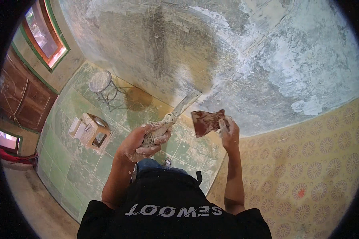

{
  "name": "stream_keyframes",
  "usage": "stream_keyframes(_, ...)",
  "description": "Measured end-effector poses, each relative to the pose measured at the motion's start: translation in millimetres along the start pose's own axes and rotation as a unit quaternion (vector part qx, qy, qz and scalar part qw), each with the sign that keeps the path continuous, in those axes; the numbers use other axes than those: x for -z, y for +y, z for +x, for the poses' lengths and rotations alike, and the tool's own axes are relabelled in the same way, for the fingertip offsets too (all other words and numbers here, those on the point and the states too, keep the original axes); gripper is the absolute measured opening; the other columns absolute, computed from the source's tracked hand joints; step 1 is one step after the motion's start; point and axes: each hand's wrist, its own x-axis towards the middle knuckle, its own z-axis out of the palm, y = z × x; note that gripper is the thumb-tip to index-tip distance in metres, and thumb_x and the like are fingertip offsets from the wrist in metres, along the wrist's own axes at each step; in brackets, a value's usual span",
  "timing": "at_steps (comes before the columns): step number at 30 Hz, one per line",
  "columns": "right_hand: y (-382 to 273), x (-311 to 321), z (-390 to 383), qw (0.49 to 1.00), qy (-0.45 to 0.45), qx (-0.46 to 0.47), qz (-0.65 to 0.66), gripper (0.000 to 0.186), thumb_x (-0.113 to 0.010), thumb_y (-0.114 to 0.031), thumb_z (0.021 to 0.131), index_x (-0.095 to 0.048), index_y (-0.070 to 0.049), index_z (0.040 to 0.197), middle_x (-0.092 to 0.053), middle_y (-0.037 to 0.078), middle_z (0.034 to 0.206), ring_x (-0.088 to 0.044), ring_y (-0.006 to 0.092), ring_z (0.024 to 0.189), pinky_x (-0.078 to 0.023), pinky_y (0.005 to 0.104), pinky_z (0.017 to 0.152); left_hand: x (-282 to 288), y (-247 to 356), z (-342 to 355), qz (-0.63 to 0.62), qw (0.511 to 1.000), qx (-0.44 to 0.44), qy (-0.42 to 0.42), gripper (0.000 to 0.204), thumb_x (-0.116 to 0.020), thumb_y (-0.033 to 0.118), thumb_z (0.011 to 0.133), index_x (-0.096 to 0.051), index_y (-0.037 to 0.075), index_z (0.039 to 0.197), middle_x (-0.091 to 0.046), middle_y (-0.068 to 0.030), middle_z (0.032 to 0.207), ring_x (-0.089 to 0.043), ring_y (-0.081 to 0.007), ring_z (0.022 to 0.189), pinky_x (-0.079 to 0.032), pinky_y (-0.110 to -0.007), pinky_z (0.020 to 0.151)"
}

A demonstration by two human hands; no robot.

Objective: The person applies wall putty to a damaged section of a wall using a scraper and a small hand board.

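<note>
While your left hand [146, 139] is wrapped around the handle of a putty knife [186, 103], your right hand [230, 134] pinches a brown scraper [205, 123] by its right end. Knife: long narrow blade, pale paste [169, 118] caked near the handle. Scraper: flat plate, streaked pale. Both are up in front of you, above the green tile floor [64, 159]. Knife tip points toward the patchy grey wall [307, 67]; can't tell if touching. Scraper's wide edge faces left, gap to the blade. Stool [101, 81] and box [95, 129] stand left, well apart from the tools. Patterned wall [307, 167] right.
</note>
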Motion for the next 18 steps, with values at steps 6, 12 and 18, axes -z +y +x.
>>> stream_keyframes(6,-5,37,-2,0.977,0.102,-0.1,0.157,0.012,-0.054,-0.014,0.094,-0.059,-0.003,0.092,-0.052,-0.004,0.07,-0.045,0.0039,0.057,-0.035,0.0209,0.048,-10,-15,-8,0.256,0.943,-0.063,0.202,0.04,-0.054,0.028,0.093,-0.049,-0.001,0.12,-0.059,-0.0068,0.083,-0.048,-0.0073,0.054,-0.042,-0.019,0.042)
stream_keyframes(12,-42,63,24,0.975,0.071,-0.133,0.167,0.021,-0.054,-0.012,0.094,-0.061,0.002,0.109,-0.057,-0.003,0.082,-0.049,0.0031,0.066,-0.04,0.0188,0.056,-14,-6,1,0.405,0.909,-0.046,0.092,0.037,-0.058,0.031,0.09,-0.057,-0.001,0.11,-0.057,0.0,0.081,-0.045,-0.0028,0.054,-0.033,-0.017,0.043)
stream_keyframes(18,-28,52,17,0.979,0.048,-0.1,0.169,0.026,-0.057,-0.012,0.093,-0.06,0.004,0.114,-0.062,0.001,0.089,-0.053,0.0051,0.073,-0.043,0.0207,0.063,-17,-20,16,0.473,0.876,-0.055,0.078,0.022,-0.053,0.02,0.092,-0.057,0.004,0.107,-0.049,0.0058,0.07,-0.039,-0.0012,0.05,-0.028,-0.018,0.042)
